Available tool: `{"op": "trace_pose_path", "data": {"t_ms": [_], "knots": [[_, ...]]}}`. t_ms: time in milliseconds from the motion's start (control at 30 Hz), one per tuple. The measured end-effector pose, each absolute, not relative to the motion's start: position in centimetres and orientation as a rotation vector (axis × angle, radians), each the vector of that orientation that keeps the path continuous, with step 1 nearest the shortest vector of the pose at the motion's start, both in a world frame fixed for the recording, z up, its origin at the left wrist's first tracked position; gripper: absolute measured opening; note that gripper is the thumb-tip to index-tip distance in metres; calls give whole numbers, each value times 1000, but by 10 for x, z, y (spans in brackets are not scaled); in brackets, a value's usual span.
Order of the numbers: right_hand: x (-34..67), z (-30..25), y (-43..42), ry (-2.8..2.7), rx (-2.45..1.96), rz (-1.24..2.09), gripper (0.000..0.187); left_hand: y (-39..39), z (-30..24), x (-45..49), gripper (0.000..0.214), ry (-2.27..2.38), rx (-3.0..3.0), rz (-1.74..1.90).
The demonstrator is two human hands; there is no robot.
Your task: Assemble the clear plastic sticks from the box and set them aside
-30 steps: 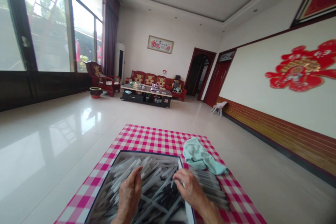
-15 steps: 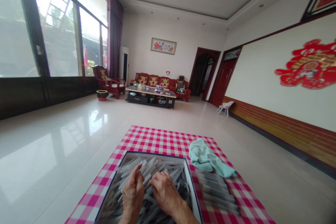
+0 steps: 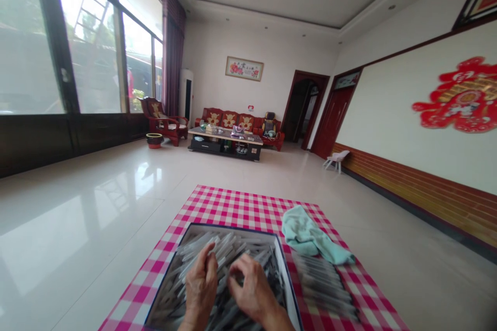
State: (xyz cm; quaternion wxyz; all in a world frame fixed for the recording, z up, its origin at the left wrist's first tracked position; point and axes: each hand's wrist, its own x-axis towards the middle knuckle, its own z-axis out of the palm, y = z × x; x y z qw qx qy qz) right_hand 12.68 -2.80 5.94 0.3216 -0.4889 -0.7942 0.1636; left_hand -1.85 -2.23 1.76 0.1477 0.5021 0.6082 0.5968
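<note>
A shallow box [image 3: 289, 282] with a dark blue rim holds a heap of clear and whitish plastic pen barrels [image 3: 229, 242], with darker pieces among them. Over its middle is my left hand [image 3: 201, 284], fingers pointing up and closed towards the thumb; whatever they grip is hidden. Close on its right, my right hand [image 3: 252, 287] is curled, thumb and forefinger meeting in a pinch. Anything between those fingertips is too small to make out. To the right of the box lies a blurred row of clear pens [image 3: 324, 284] with dark ends.
A mint-green cloth [image 3: 310, 235] lies crumpled beyond the row of pens. Pink-and-white checked cloth [image 3: 155, 274] covers the table. Farther off stand a coffee table [image 3: 225, 147], a red wooden sofa [image 3: 229, 120] and a small pink chair [image 3: 337, 160].
My right hand has drawn slightly away from my left, its fingers now rounded into a loop. The left hand keeps almost the same pose. The whole view has shifted a little.
</note>
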Motion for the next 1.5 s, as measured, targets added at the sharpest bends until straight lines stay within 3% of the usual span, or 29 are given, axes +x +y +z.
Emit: {"op": "trace_pose_path", "data": {"t_ms": [167,400,567,867,1000,1233,1500], "knots": [[135,92,-25,-1739,-1176,769,11,-30,28,-12,33,1509,1788,1646],[125,89,-32,-1559,-1027,1054,11,-33,22,-4,33,1324,2286,1595],[132,81,-31,-1750,-1088,947,10,-25,6,-7,40,1406,2346,1643],[170,42,-29,-2224,-1411,338,23,-24,8,-6,34,1649,2185,1553],[168,34,-32,-2349,-1418,137,19,-25,8,-3,34,1677,2183,1500],[163,34,-28,-2349,-1334,102,13,-24,5,-2,33,1649,2197,1533],[166,77,-25,-1859,-1136,248,10,-23,7,-2,27,1618,2219,1552]]}}
